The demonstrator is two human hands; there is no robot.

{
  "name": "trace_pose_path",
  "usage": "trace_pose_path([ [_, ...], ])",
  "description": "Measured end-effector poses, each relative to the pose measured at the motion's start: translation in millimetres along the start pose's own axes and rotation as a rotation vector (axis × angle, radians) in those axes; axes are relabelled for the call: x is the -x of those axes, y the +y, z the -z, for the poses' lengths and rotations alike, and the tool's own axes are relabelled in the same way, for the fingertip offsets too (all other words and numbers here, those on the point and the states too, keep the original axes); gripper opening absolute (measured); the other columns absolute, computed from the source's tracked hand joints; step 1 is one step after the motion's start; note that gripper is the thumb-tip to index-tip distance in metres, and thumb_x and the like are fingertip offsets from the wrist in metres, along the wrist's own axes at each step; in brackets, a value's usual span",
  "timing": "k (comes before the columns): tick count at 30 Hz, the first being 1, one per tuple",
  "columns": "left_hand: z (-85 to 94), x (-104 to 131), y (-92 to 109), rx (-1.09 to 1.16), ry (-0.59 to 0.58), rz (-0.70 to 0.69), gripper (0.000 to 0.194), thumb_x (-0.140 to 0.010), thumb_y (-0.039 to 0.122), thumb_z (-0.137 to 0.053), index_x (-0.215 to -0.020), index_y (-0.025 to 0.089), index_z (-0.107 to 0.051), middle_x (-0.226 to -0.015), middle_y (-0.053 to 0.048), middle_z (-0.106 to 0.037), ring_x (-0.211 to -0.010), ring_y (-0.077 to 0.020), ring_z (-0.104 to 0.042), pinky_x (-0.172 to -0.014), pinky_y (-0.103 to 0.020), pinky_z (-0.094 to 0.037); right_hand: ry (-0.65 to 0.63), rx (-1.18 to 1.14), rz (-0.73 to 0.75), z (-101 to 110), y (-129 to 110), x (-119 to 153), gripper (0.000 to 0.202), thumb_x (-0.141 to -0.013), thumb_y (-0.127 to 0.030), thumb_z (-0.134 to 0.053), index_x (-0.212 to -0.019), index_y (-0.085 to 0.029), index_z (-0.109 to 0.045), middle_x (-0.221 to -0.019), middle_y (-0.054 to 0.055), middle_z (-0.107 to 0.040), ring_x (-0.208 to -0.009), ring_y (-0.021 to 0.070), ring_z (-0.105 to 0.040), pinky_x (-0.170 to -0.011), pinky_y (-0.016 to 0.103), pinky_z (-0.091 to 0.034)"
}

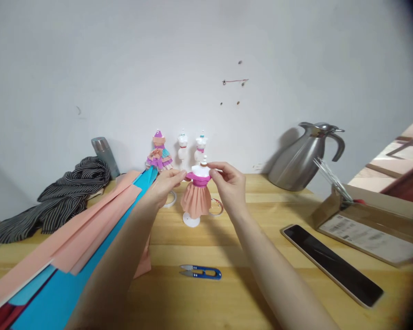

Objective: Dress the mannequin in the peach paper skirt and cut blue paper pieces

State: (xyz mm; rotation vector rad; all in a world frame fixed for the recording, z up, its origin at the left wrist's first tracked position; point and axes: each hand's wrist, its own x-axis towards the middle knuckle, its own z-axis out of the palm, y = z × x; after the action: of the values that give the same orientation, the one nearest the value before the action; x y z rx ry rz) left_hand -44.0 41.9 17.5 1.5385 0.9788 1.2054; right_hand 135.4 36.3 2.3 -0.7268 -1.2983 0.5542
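A small white dress form stands upright on a round white base, wearing a pleated peach skirt with a magenta band around its torso. My left hand pinches the band's left end. On the other side, my right hand has thumb and fingers closed on the band's right end, beside the form's shoulder. Blue-handled thread snips lie in front of the form. Behind it are a dressed form in purple, peach and blue, and two white forms.
Peach paper and blue sheets spread at left, near a striped cloth and a flask. At right are a steel jug, a black phone and a cardboard box. Rings lie beside the form.
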Motion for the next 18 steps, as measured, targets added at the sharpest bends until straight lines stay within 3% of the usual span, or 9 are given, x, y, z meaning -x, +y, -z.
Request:
trace_pose_path([
  [3,-6.3,0.4,3.2,0.113,-0.067,0.071,0.030,-0.075,0.046,-0.066,-0.076,0.016,-0.069,-0.089,-0.006,-0.069,-0.088,-0.0183,-0.058,-0.079,-0.031,-0.040,0.000,-0.012,-0.003,0.4,-0.3,0.2,0.012,-0.076,-0.019,-0.061,-0.084,-0.019,-0.070,-0.090,0.005,-0.071,-0.092,0.0209,-0.066,-0.081,0.036,-0.052],
  [6,-10.2,-0.9,4.3,0.221,-0.137,0.052,0.026,-0.073,0.041,-0.070,-0.074,0.015,-0.068,-0.084,-0.005,-0.068,-0.084,-0.0167,-0.058,-0.079,-0.029,-0.040,0.000,0.001,-0.007,0.2,-0.8,-0.1,0.011,-0.076,-0.020,-0.062,-0.083,-0.019,-0.070,-0.090,0.005,-0.072,-0.092,0.0212,-0.066,-0.081,0.036,-0.052],
  [12,-11.0,-8.6,-8.7,0.392,-0.183,0.049,0.024,-0.071,0.036,-0.073,-0.078,0.015,-0.066,-0.081,-0.006,-0.065,-0.081,-0.0172,-0.059,-0.079,-0.031,-0.044,-0.006,0.027,0.005,0.6,1.6,0.3,0.012,-0.077,-0.022,-0.061,-0.085,-0.020,-0.070,-0.091,0.005,-0.072,-0.092,0.0210,-0.066,-0.080,0.035,-0.053],
  [18,-13.3,-11.7,-20.4,0.384,-0.120,-0.035,0.027,-0.069,0.037,-0.075,-0.086,0.018,-0.064,-0.088,-0.004,-0.066,-0.087,-0.0176,-0.061,-0.084,-0.033,-0.046,0.001,0.043,-0.003,0.2,1.3,2.2,0.011,-0.077,-0.024,-0.063,-0.085,-0.020,-0.070,-0.090,0.005,-0.072,-0.084,0.0193,-0.067,-0.076,0.034,-0.055],
])
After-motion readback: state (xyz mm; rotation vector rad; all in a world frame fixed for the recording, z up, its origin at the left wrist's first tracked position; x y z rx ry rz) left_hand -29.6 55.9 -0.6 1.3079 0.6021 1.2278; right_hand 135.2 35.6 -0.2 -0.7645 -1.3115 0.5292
